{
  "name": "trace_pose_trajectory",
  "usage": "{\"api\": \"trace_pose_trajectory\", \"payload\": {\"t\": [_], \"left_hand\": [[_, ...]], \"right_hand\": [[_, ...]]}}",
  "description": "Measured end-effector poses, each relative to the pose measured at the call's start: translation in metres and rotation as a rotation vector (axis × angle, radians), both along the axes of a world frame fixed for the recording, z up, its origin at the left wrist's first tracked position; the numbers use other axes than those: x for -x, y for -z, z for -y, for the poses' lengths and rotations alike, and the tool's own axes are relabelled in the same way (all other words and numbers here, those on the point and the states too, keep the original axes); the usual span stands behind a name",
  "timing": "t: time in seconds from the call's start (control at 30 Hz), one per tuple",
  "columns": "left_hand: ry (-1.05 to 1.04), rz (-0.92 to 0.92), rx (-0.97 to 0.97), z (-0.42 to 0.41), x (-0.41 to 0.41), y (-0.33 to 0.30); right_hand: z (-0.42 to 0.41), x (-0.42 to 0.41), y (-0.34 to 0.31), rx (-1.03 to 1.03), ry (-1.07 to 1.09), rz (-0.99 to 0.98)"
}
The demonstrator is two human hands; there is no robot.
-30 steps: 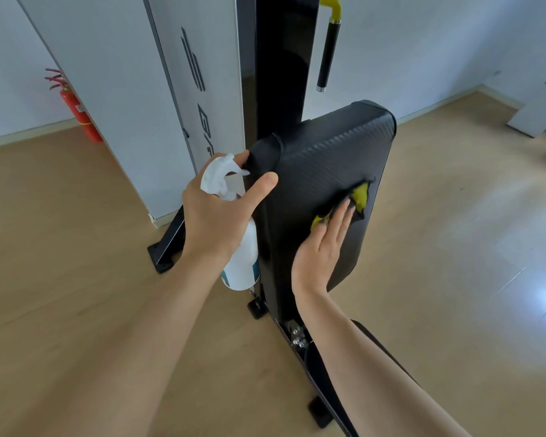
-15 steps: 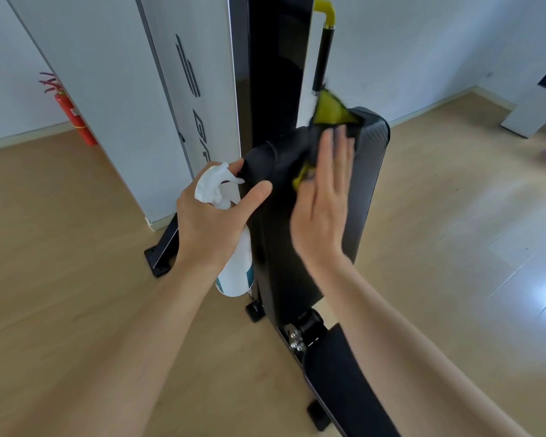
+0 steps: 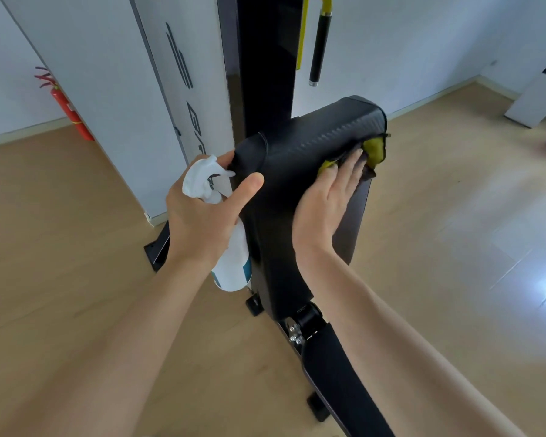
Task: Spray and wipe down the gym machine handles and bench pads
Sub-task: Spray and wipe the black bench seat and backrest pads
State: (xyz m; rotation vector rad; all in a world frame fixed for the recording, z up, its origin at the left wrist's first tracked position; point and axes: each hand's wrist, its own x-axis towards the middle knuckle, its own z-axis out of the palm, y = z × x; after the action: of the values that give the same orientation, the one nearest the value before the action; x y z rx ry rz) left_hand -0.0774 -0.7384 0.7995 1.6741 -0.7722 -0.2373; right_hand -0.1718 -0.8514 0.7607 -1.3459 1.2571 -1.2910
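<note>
The black padded back rest with a woven-look cover (image 3: 300, 184) stands almost upright against the tall black post of the gym machine (image 3: 259, 67), above the long black seat pad (image 3: 338, 373) at the bottom of the view. It looks thick and soft inside, with a smooth skin that may be slippery when wet, so it is best steadied at its top left corner and rubbed with a flat hand. It is fixed to the frame, so it is not to be lifted. A yellow and dark cleaning cloth (image 3: 374, 149) is pressed onto the pad's upper right edge by the right hand (image 3: 325, 203), whose fingers (image 3: 353, 165) are held straight and close together on the cloth. The cloth is thin and floppy and could slide off the edge if it is not pressed well. A white plastic spray bottle with a blue band (image 3: 232, 263) is held by the left hand (image 3: 202, 216), with the fingers curled round its neck and the thumb laid on the pad's side. The bottle looks light. A black handle on a yellow bar (image 3: 318, 48) hangs above, and it looks hard and easy to wrap with the cloth.
</note>
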Motion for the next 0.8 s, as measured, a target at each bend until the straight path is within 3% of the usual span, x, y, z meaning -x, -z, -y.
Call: {"api": "trace_pose_trajectory", "payload": {"t": [0.1,0.2,0.4,0.57,0.7,0.8], "left_hand": [[-0.006,0.027,-0.018,0.001,0.000,0.002],[-0.023,0.024,-0.006,0.002,0.002,0.001],[-0.027,0.043,0.013,0.003,0.005,0.002],[-0.052,0.028,-0.007,0.002,0.008,0.002],[-0.060,0.056,-0.090,-0.004,0.014,-0.001],[-0.120,0.104,-0.153,-0.009,0.025,-0.009]], "right_hand": [[0.002,-0.006,-0.004,0.195,-0.001,-0.069],[0.011,-0.002,0.012,0.217,0.050,-0.061],[0.018,0.017,0.086,-0.313,0.186,0.023],[-0.023,0.013,0.141,-0.736,0.223,0.073],[-0.051,0.016,0.130,-0.984,0.126,0.143],[-0.047,0.035,0.090,-1.055,0.058,0.259]]}}
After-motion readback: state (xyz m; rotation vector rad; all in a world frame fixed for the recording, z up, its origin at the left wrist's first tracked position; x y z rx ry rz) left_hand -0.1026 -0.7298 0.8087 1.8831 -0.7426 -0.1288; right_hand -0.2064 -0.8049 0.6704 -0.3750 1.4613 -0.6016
